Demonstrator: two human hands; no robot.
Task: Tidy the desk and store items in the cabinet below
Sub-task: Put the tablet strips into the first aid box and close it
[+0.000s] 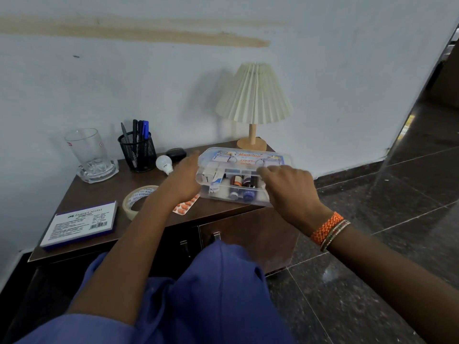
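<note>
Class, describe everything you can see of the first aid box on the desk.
The first aid box is clear plastic with a colourful printed lid label. Small bottles and white packets show through its wall. It sits lid shut at the desk's right front, before the lamp. The left hand touches its left end; the right hand grips its right end.

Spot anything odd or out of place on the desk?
A bare light bulb lies on its side beside the pen holder, free to roll. An orange pill strip lies loose, partly under the left hand. The first aid box overhangs the desk's front edge.
</note>
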